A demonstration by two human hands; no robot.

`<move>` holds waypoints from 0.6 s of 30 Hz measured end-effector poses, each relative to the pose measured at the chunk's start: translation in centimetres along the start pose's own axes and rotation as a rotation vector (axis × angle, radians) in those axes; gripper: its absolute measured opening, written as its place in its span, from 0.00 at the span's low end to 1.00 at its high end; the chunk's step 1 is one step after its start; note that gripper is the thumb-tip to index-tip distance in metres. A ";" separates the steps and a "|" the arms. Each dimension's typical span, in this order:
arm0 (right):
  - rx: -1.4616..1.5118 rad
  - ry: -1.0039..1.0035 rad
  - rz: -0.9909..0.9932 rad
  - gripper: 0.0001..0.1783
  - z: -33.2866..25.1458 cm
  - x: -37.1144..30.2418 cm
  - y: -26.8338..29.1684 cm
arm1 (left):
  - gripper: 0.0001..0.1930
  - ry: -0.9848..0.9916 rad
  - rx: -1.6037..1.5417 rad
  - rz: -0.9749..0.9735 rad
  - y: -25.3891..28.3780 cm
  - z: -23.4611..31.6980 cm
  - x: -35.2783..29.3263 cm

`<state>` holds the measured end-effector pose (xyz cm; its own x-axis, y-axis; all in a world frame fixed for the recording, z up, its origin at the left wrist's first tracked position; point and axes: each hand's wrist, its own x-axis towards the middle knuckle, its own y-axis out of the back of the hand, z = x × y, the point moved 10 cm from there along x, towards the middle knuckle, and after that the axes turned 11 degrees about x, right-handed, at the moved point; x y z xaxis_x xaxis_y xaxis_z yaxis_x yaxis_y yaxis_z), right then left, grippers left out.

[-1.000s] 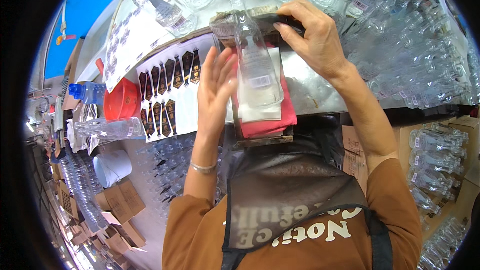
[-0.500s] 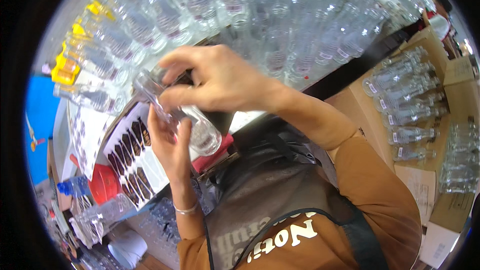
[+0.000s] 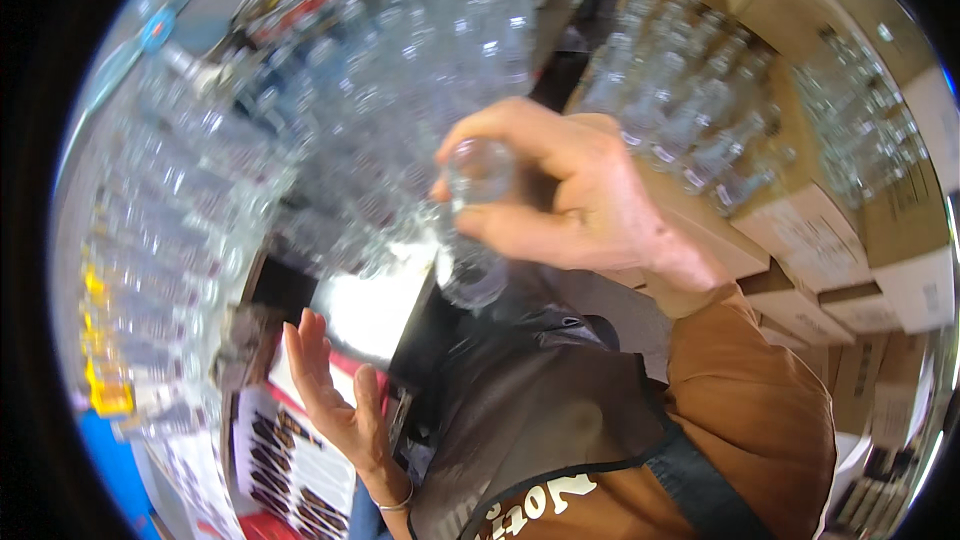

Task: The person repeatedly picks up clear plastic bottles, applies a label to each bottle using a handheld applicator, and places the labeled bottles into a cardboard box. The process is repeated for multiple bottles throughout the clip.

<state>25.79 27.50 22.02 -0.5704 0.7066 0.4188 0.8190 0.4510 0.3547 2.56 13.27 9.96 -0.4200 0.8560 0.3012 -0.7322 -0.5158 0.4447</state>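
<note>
My right hand (image 3: 595,200) grips a clear glass bottle (image 3: 472,278) between thumb and fingers, held in the air in front of my apron. One round end shows between the fingers, the other just below the thumb. To the lower left, my left hand (image 3: 345,415) is raised with its fingers apart and nothing in it. A sheet of dark, patterned stickers (image 3: 285,455) lies beside the left hand, partly past its wrist.
Many clear glass bottles (image 3: 440,50) crowd the table ahead and to the left. At the right, open cardboard boxes (image 3: 790,130) hold more bottles in rows. Yellow pieces (image 3: 108,390) sit at the far left, near a blue surface (image 3: 110,450).
The view has turned to the right. My left hand has let go of the bottle and opened; my right hand has carried it rightward, toward the boxes.
</note>
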 end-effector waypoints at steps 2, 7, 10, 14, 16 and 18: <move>-0.196 0.072 0.184 0.19 -0.7 -3.4 5.4 | 0.41 -0.014 -0.039 -0.063 -2.3 0.7 0.5; -0.471 -0.070 0.561 0.19 -1.8 -12.9 17.9 | 0.36 -0.044 -0.072 -0.197 -6.3 2.2 1.0; -0.648 -0.150 0.764 0.17 -3.7 -17.0 23.0 | 0.34 -0.098 -0.051 -0.264 -7.9 3.2 1.1; -0.664 -0.042 1.108 0.23 -7.7 -20.5 29.8 | 0.30 -0.111 -0.009 -0.265 -8.4 3.9 1.1; -0.643 0.044 1.137 0.23 -9.2 -19.9 33.3 | 0.30 -0.115 -0.003 -0.257 -8.3 3.8 1.0; -0.659 0.240 1.087 0.16 -10.9 -18.4 35.4 | 0.30 -0.102 0.008 -0.265 -8.8 3.9 0.9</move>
<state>64.56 24.53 35.93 0.3115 0.3931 0.8651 0.7216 -0.6902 0.0538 10.67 18.46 9.62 -0.1586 0.9534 0.2568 -0.8048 -0.2755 0.5257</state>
